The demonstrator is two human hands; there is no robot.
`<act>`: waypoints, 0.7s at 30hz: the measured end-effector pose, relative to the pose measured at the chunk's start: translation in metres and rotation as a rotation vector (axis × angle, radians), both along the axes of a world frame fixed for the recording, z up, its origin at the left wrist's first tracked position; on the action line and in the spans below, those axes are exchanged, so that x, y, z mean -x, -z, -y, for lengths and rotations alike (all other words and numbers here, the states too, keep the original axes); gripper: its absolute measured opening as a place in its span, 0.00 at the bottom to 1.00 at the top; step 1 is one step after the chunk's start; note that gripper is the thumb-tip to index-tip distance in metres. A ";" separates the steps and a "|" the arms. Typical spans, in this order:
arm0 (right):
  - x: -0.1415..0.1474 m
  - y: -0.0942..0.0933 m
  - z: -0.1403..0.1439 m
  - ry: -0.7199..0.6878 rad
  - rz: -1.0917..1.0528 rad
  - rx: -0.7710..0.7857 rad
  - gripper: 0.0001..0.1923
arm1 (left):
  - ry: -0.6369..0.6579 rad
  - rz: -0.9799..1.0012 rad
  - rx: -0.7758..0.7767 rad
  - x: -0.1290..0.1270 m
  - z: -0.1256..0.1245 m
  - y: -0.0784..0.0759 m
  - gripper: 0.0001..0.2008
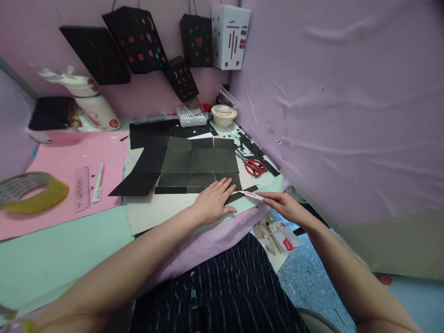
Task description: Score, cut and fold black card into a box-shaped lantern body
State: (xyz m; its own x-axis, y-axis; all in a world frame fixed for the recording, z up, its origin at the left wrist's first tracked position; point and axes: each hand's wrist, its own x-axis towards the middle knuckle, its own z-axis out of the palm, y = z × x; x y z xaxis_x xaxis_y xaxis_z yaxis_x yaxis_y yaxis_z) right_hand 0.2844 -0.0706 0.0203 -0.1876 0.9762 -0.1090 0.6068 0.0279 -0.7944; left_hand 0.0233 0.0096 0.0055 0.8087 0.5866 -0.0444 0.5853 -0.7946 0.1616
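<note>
My left hand (215,201) lies flat with its fingers spread, on the lower right edge of a creased sheet of black card (201,159). In my right hand (286,206) is a pink craft knife (253,195), its blade end pointing left at the card's lower right corner. A narrow black strip (236,198) lies beside my left fingertips, under the knife. Beneath the card is a pale board (145,212). Red-handled scissors (255,167) rest just beyond the knife, on the right.
Left on pink paper (114,162) are a tape roll (52,203), a clear ruler (82,189) and a white pen-like tool (98,182). A white bottle (92,101), marker box (192,116) and cream bowl (224,116) stand behind. Black scraps (255,145) litter the right; decorated lanterns (137,39) hang above.
</note>
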 end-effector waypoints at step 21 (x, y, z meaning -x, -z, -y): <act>-0.027 0.006 -0.002 -0.027 0.000 0.028 0.18 | 0.263 -0.075 0.051 0.005 -0.025 -0.011 0.49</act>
